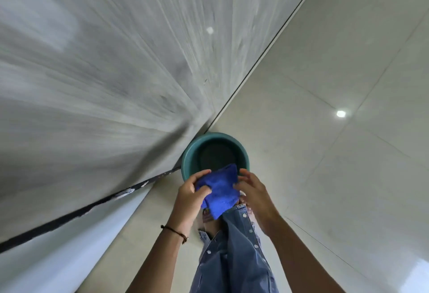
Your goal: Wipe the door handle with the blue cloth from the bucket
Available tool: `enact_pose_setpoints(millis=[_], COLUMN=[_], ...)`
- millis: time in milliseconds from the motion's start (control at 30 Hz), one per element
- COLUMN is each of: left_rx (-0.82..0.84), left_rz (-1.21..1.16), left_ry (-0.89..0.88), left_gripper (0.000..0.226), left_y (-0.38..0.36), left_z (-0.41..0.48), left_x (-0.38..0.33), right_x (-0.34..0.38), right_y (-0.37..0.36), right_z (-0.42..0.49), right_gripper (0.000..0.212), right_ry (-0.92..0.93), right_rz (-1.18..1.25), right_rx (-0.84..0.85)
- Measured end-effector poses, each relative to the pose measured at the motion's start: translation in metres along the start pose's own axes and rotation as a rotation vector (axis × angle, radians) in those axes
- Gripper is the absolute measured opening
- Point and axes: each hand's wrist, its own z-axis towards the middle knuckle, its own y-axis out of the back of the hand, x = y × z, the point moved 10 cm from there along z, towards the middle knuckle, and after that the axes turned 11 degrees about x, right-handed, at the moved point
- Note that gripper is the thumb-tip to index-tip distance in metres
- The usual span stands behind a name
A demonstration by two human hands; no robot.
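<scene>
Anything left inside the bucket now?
The teal bucket shows only a dark bare bottom. Its near edge is hidden by the blue cloth, held above it by the left hand and right hand.

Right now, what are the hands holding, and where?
Both hands hold the blue cloth: left hand grips its left edge, right hand its right edge.

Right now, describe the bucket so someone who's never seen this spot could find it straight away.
Follow the dark seam where the grey wall meets the pale tiled floor. The bucket sits on the floor against that wall, just beyond the hands holding the blue cloth. It is the only round, teal thing here.
</scene>
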Motion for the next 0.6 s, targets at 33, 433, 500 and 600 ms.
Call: enact_pose_setpoints(millis=[33,433,500,600], left_rx=[-0.002,-0.125,-0.109,-0.118], left_rz=[-0.051,0.192,0.196,0.267], left_ry=[0.05,0.225,0.282,0.302], left_gripper=[0.04,0.023,0.032,0.039], left_y=[0.005,0.052,0.054,0.057], left_z=[0.027,0.345,0.369,0.374], left_x=[0.021,0.222,0.242,0.253], right_x=[-0.016,-0.167,-0.183,-0.188], right_y=[-0.002,0.023,0.022,0.025], right_z=[0.03,0.345,0.371,0.379], right_gripper=[0.04,0.043,0.044,0.042], right_ry=[-0.041,-0.24,-0.291,-0.305], right_rz=[0.005,-0.224,-0.251,-0.319], right_rx=[0.038,-0.171,-0.141,-0.131])
